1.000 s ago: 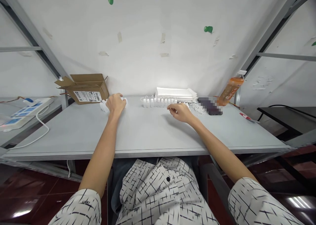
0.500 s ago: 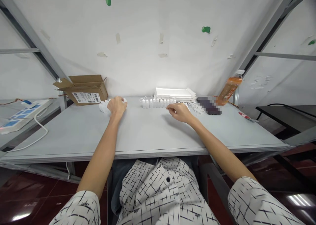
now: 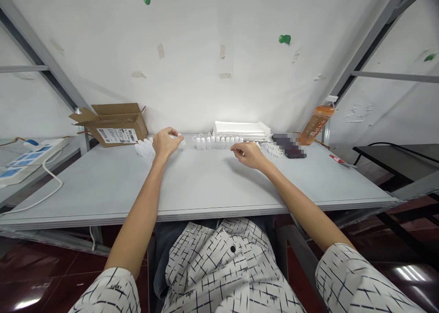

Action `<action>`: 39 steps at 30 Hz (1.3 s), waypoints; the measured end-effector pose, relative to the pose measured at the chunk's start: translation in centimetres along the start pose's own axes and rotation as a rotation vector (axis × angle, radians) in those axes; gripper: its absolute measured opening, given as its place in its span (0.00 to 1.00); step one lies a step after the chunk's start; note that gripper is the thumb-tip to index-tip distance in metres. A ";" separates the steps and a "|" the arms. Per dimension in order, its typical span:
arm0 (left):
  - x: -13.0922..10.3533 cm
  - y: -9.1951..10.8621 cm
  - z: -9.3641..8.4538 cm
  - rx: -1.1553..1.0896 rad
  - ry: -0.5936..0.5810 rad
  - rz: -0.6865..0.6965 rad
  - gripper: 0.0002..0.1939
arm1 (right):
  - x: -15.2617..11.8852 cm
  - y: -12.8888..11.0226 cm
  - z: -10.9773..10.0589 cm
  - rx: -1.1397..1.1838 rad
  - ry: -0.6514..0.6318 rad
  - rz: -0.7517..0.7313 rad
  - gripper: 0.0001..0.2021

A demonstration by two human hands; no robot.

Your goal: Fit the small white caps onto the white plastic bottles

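Observation:
My left hand (image 3: 167, 142) is closed, its thumb and fingers around a small whitish plastic bottle (image 3: 181, 141) that shows only in part. Beside its wrist lies a heap of similar white bottles (image 3: 144, 148). Several small white squeeze bottles (image 3: 217, 143) with looped tips stand upright in a row at mid-table. At the row's right end, my right hand (image 3: 249, 154) has its fingertips pinched together in front of the bottles. Whatever those fingers hold, if anything, is hidden. Just right of that hand lies a pile of small white looped parts (image 3: 273, 149).
An open cardboard box (image 3: 113, 125) stands at the back left. Behind the bottles is a stack of white sheets (image 3: 242, 129). A dark, pixelated object (image 3: 291, 147) and an orange drink bottle (image 3: 317, 123) are at right. A power strip (image 3: 32, 162) sits far left.
My left hand has shifted a little to the right, away from the heap, toward the row, and the whitish bottle shows more. My right hand has stayed in about the same place.

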State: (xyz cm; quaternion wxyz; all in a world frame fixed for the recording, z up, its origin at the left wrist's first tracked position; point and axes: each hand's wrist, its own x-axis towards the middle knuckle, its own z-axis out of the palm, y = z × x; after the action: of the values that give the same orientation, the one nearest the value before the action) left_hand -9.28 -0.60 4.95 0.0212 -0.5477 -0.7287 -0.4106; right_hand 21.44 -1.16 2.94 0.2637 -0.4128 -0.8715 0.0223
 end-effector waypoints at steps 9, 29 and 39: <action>0.2 -0.1 0.3 -0.226 -0.006 -0.050 0.09 | 0.0 1.5 -1.0 0.073 0.062 0.076 0.12; -1.1 1.1 0.8 -0.756 -0.261 0.047 0.17 | -1.7 11.8 -7.0 -0.022 0.307 0.523 0.10; -2.2 1.7 1.5 -0.556 -0.541 0.162 0.17 | -2.4 12.7 -6.2 -0.253 0.047 0.589 0.15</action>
State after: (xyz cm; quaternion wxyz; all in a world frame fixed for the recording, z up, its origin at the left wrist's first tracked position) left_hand -6.36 -1.31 3.91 -0.2884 -0.6765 -0.5234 -0.4303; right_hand 34.63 4.38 3.99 0.2128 -0.6771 -0.7041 -0.0205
